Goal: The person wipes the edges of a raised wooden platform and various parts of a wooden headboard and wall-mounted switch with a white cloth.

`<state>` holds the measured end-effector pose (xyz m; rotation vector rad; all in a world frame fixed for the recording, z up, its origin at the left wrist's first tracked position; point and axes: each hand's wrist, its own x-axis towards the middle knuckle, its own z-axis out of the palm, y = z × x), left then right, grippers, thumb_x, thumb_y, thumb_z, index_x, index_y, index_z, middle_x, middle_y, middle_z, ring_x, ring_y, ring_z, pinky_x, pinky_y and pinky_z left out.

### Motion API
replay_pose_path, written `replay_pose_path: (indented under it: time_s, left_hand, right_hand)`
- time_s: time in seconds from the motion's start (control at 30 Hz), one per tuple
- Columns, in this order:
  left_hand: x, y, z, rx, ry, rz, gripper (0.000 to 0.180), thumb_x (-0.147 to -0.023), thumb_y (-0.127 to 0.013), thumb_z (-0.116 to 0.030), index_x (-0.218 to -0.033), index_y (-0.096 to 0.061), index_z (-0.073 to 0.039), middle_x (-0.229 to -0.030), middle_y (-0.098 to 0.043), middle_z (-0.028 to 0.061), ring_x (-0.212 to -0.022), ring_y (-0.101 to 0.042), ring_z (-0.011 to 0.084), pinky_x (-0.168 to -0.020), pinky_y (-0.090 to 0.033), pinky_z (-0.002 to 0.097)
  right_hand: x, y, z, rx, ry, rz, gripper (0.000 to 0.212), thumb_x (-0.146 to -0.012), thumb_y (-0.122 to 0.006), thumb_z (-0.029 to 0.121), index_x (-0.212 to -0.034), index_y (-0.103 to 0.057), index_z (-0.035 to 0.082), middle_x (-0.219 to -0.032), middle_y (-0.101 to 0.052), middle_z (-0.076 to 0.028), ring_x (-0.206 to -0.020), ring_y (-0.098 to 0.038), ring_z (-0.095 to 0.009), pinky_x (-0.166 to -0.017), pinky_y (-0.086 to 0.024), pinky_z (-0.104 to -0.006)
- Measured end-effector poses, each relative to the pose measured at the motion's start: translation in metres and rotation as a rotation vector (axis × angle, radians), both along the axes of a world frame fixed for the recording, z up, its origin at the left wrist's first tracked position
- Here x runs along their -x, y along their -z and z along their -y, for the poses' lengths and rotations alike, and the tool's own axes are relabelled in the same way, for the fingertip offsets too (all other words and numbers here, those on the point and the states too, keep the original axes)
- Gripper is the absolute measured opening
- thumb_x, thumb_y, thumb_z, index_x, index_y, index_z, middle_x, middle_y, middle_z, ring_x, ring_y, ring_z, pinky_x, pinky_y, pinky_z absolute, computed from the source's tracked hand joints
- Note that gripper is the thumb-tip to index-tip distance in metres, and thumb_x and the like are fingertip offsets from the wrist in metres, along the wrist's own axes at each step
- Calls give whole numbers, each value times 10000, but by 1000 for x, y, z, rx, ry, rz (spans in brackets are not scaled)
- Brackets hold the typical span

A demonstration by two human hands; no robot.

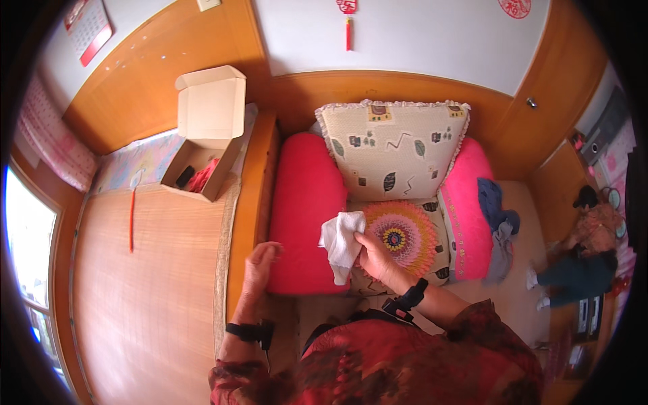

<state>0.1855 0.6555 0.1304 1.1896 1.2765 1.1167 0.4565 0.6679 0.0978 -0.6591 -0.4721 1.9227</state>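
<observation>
White cloth point(335, 237), crumpled, hangs from the right hand point(372, 252), pinched between thumb and fingers, at the middle of the view. It is held in front of a sofa seat, overlapping the pink left armrest point(304, 196) and the edge of the seat. The left hand point(262, 263) is raised by that armrest, apart from the cloth, its fingers loosely curled with a gap from the thumb. Black bands circle both wrists, below red and dark patterned sleeves.

On the seat lies a round mat point(410, 233) in rings of orange, pink and yellow. Behind it leans a frilled cream cushion point(398, 148) with leaf shapes. Blue and grey clothes point(498, 212) drape over the pink right armrest point(464, 223).

To the left, beyond a wooden rail, a bed point(148, 297) covered with a tan mat carries a cardboard box point(210, 101), lid up, with red and black items inside, and an orange-handled swatter point(131, 219). At far right, another person point(580, 280) in dark green trousers is beside a cabinet.
</observation>
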Motion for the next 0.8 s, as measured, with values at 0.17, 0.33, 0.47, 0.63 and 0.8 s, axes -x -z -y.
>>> replay_pose_path:
  time_s: [0.17,0.33,0.47,0.63,0.8]
  left_hand:
    - [36,46,-65,-226,-139,-572,204,-858,-509,-147,-973,-582,4,-957,-581,123,-886,-557,226,-776,-437,298]
    - [86,96,-145,-279,-128,-793,274,-829,-525,-184,-1044,-536,-13,-1094,-508,167,-1005,-496,333,-855,-406,397]
    - [83,104,-200,-90,-74,-976,412,-836,-502,-247,-1195,-444,-53,-1302,-365,141,-1217,-326,303,-966,-282,492]
    - [80,111,-253,-61,-16,-1118,497,-834,-495,-261,-1275,-364,-71,-1376,-283,126,-1303,-202,276,-1022,-192,510]
    - [67,106,-279,3,80,-1196,545,-849,-462,-298,-1320,-308,-71,-1413,-234,121,-1320,-178,262,-1039,-131,524]
  right_hand:
    - [-20,4,-40,-79,204,29,414,-866,-515,244,-1230,-411,74,-1159,-522,-45,-1074,-489,-182,-935,-371,-380]
    - [-23,-21,-77,-120,291,8,425,-863,-523,269,-1229,-418,79,-1178,-510,-35,-1100,-469,-180,-949,-349,-382]
    - [-31,-43,-94,-123,397,33,447,-859,-525,300,-1233,-415,82,-1190,-501,-40,-1108,-464,-198,-949,-341,-392]
    - [-41,-53,-113,-156,499,60,459,-861,-514,322,-1237,-406,82,-1190,-495,-52,-1107,-465,-213,-937,-360,-399]
    - [-77,-65,-142,-181,659,221,461,-903,-405,383,-1269,-379,104,-1261,-460,-61,-1169,-424,-234,-972,-331,-426]
